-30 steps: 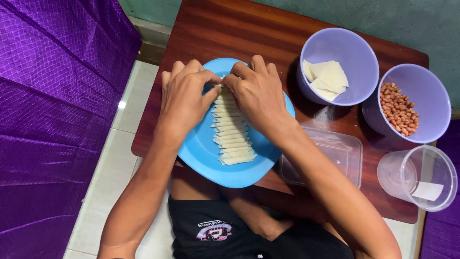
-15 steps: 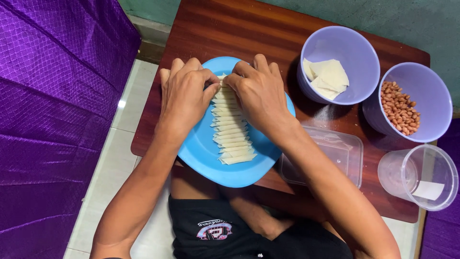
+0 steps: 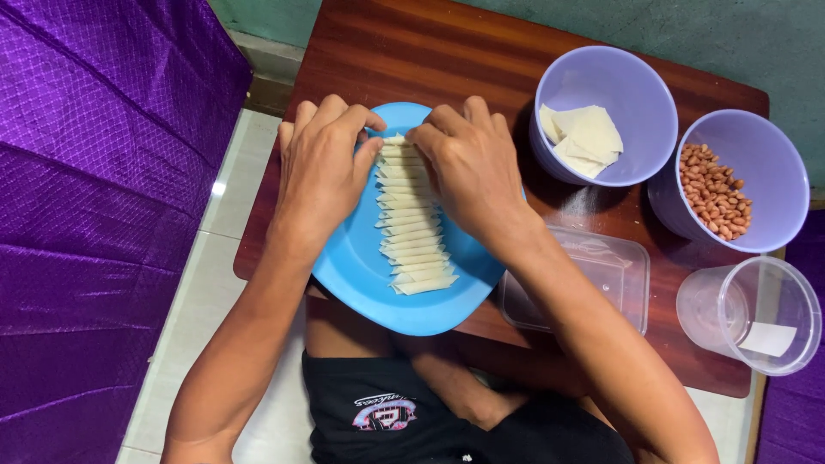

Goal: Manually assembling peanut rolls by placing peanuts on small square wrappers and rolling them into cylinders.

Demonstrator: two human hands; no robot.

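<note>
A round blue plate (image 3: 361,266) lies at the near edge of a low brown wooden table (image 3: 430,51). On it runs a row of several pale folded dough wrappers (image 3: 412,228), overlapping from the far end toward me. My left hand (image 3: 322,172) and my right hand (image 3: 468,167) rest over the far end of the row. Their fingertips pinch the farthest wrapper (image 3: 394,140) from both sides.
A lilac bowl (image 3: 601,86) with flat dough sheets stands to the right of the plate. Beyond it is a lilac bowl of peanuts (image 3: 713,189). A clear rectangular tub (image 3: 593,275) and a clear round cup (image 3: 748,314) sit nearer me. Purple cloth (image 3: 94,172) hangs at the left.
Both hands stay at the far end of the wrapper row; the fingertips have shifted only slightly on the farthest piece.
</note>
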